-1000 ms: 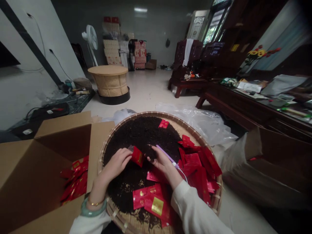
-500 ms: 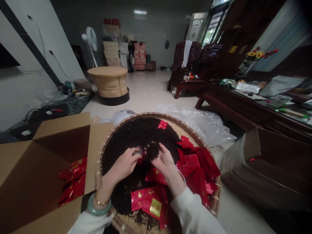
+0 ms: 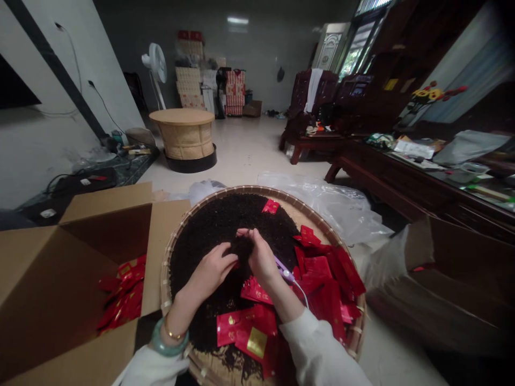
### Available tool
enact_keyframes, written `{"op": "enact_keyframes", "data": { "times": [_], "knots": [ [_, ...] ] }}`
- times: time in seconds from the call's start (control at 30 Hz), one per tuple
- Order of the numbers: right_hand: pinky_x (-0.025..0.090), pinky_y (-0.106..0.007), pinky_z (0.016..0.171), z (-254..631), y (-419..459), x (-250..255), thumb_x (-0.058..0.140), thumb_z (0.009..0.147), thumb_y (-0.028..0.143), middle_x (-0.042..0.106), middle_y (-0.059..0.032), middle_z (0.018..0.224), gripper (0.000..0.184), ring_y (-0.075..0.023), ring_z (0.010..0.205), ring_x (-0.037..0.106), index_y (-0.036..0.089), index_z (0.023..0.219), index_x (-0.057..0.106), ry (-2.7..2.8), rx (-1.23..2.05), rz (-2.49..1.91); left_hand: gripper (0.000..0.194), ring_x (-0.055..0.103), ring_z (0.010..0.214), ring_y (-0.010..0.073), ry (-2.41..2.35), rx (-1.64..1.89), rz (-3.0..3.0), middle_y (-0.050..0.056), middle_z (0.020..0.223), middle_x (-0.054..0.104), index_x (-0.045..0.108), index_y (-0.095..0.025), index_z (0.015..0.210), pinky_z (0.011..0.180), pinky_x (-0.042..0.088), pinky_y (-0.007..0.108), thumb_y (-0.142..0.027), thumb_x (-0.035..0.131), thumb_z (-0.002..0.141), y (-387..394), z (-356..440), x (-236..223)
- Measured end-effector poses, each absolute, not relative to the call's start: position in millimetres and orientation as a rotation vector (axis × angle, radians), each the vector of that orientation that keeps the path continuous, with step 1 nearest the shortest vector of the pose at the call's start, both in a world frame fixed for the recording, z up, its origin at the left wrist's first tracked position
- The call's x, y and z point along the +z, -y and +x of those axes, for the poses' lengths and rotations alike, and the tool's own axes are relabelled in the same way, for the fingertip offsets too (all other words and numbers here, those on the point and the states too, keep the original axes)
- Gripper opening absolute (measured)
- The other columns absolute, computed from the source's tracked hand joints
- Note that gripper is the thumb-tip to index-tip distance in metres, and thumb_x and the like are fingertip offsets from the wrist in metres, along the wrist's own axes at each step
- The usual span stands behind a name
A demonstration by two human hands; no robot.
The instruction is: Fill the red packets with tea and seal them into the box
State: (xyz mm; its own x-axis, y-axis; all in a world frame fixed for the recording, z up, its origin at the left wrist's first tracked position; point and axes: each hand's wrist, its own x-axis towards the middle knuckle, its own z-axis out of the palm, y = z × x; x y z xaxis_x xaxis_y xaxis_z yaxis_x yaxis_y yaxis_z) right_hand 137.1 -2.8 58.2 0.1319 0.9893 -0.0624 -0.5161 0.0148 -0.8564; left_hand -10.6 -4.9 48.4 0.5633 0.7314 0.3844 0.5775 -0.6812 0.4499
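My left hand (image 3: pixel 211 269) is closed over the dark leaves, thumb and fingers pinching a small red packet that is nearly all hidden behind them. Close beside it, my right hand (image 3: pixel 262 261) is cupped around a clump of dark loose tea leaves (image 3: pixel 241 246), tilted toward the left hand. Both are above a round woven bamboo tray (image 3: pixel 328 228) spread with the same tea (image 3: pixel 201 228). Flat red packets (image 3: pixel 317 268) are piled on the tray's right side, others (image 3: pixel 245 327) at its front. Partly behind my right wrist is a purple tool (image 3: pixel 284 269) with a white cord.
An open cardboard box (image 3: pixel 169 257) with red packets (image 3: pixel 129 284) inside stands at the left. At the right is another open carton (image 3: pixel 454 257). Clear plastic sheeting (image 3: pixel 338 206) lies behind the tray. Farther back are a round table (image 3: pixel 183 134) and dark wooden furniture (image 3: pixel 362 166).
My right hand has turned and tipped its tea toward the left hand. The packet's silvery opening, seen before at my left fingers, is now hidden. More of the purple tool shows.
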Motion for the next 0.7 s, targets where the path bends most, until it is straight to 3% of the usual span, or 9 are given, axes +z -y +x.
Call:
{"op": "enact_keyframes", "data": {
  "times": [0.4, 0.7],
  "knots": [
    [0.04, -0.034, 0.095, 160, 18, 73, 0.04, 0.091, 0.054, 0.062, -0.0053, 0.105, 0.043, -0.0188, 0.102, 0.055, 0.022, 0.099, 0.067, 1.415, 0.964, -1.106, 0.019, 0.06, 0.107, 0.0241, -1.075, 0.919, 2.393, 0.011, 0.116, 0.062, 0.069, -0.02, 0.092, 0.095, 0.049, 0.038, -0.02, 0.051, 0.085, 4, -7, 43],
    [0.045, -0.032, 0.089, 167, 20, 78, 0.042, 0.093, 0.03, 0.062, -0.0072, 0.1, 0.027, -0.0177, 0.098, 0.058, 0.021, 0.099, 0.066, 1.618, 0.812, -1.049, 0.014, 0.062, 0.101, 0.0196, -0.995, 1.032, 2.511, 0.01, 0.114, 0.062, 0.063, -0.018, 0.087, 0.088, 0.052, 0.033, -0.013, 0.051, 0.085, 4, -5, 45]
  ]
}}
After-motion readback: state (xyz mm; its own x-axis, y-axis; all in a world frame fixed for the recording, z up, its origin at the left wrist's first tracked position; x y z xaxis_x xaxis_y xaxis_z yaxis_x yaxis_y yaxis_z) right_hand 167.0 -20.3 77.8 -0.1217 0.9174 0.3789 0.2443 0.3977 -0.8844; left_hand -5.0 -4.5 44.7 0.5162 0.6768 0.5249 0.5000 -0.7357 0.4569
